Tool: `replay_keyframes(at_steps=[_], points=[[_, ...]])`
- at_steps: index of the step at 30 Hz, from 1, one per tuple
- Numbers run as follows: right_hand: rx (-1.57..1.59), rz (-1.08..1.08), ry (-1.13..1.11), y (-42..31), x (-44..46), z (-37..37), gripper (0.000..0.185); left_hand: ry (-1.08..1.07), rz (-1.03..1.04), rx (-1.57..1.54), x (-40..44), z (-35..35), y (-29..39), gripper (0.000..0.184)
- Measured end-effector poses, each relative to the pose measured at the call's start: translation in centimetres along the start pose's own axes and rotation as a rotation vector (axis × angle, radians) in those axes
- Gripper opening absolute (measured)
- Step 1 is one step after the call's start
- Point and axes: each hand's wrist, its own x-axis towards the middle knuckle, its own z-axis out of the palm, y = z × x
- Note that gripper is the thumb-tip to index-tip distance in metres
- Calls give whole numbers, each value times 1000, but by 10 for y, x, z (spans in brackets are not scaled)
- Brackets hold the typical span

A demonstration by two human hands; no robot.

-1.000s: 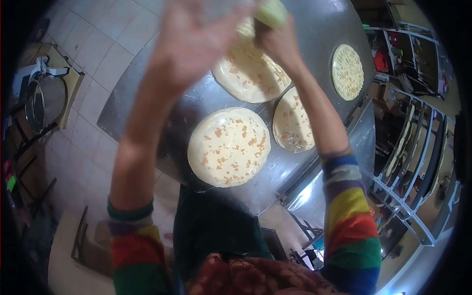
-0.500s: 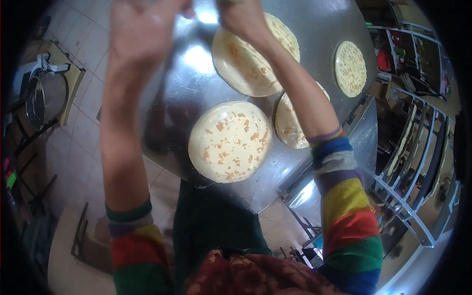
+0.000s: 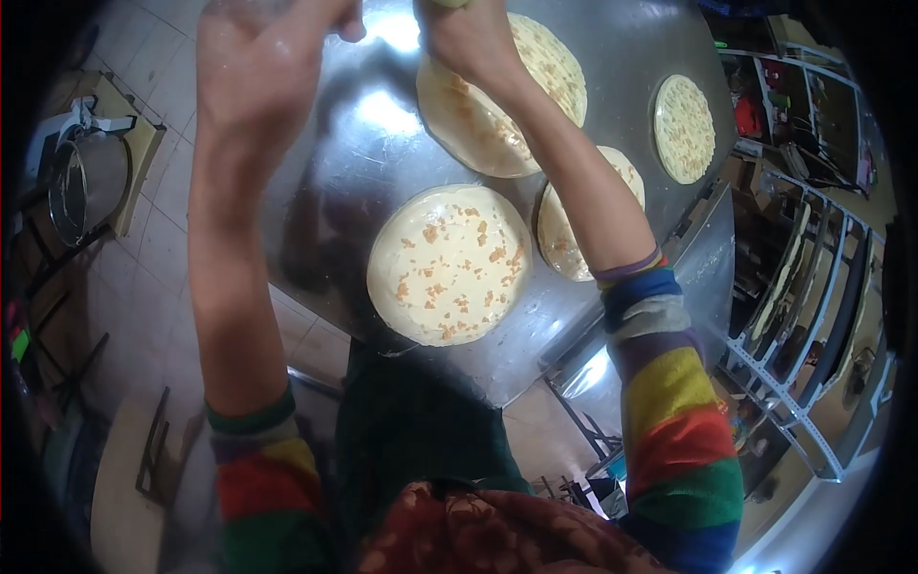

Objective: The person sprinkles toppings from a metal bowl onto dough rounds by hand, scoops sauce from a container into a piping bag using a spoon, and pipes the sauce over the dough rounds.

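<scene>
My left hand is raised at the top left, cut by the upper edge of the view. Its fingers curl inward; anything in them is out of sight. At the top middle, my right hand is closed around something pale yellow-green that barely shows. Beneath that hand lies a large round flatbread with browned bits. A second round, pale with brown flecks, rests near the front of the metal surface. My right forearm partly covers a third round.
Another speckled round lies at the far right of the metal surface. Beyond it stand metal shelves holding various items. To the left, a metal pot is beside a tiled floor.
My left hand has shifted slightly left and down in view. The near rounds appear a little higher. My right hand stays almost in place.
</scene>
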Motion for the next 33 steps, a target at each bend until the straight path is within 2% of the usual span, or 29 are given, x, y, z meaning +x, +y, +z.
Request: replay_keyframes(at_steps=[2, 3, 5, 6, 8, 10, 11, 14, 15, 16, 17, 18, 19, 20, 21, 22, 23, 25, 26, 28, 30, 31, 33], points=[[-69, -190, 24, 10, -7, -1, 25, -108, 61, -13, -8, 3, 6, 18], [-554, -191, -26, 14, -21, -20, 16, -134, 73, -60, -11, 13, 6, 19], [-527, -202, -37, 15, -56, -50, 13, -144, 49, -232, -15, 40, 4, 19], [-393, -58, 16, 10, -74, -56, 13, -127, 69, -312, -16, 51, -2, 18], [-291, 84, 67, 7, -85, -57, 19, -99, 165, -428, -17, 68, -10, 17], [-358, 78, 65, 7, -84, -51, 31, -87, 215, -386, -20, 66, -18, 16], [-447, 104, -6, -4, -70, -44, 30, -89, 190, -309, -18, 50, -16, 17], [-551, -221, -36, 31, -22, -14, 28, -128, 60, -275, -10, 10, 16, 18], [-79, -222, 34, 8, -16, 3, 30, -121, -13, -309, -11, 7, 21, 18], [-64, -193, 88, 4, -12, 10, 30, -110, -86, -345, -12, 4, 25, 18], [-44, -257, 92, 4, -15, 10, 29, -73, -180, -393, -13, 5, 25, 18], [-27, -322, 93, 3, -17, 9, 28, -57, -171, -383, -15, 8, 24, 17], [-148, -277, 79, 4, -27, 0, 21, -42, -162, -373, -16, 11, 22, 16], [-270, -231, 62, 7, -46, -16, 15, -49, -54, -304, -20, 23, 15, 15], [-391, -186, 45, 8, -61, -28, 9, -28, 167, -136, -21, 30, -1, 14], [-309, -106, 57, 6, -73, -33, 9, 31, 382, 34, -23, 38, -17, 14], [-227, -25, 69, 2, -84, -35, 9, 118, 703, 309, -12, 44, -20, 13], [-215, -14, 60, 3, -86, -35, 10, -66, 453, 197, -29, 36, -17, 15], [-287, -83, 40, 6, -80, -31, 10, -138, 322, 153, -34, 31, -4, 18], [-324, -149, 14, 12, -61, -19, 13, -64, -105, -328, -29, 25, 7, 22], [-256, -137, 0, 15, -42, -5, 21, -228, 50, -340, -20, -2, 7, 20], [-164, -19, 16, 17, -43, -2, 16, -260, 94, -335, -18, -5, 6, 20], [-239, -41, 44, 4, -57, -7, 12, -186, 93, -260, -26, 9, 8, 20]])
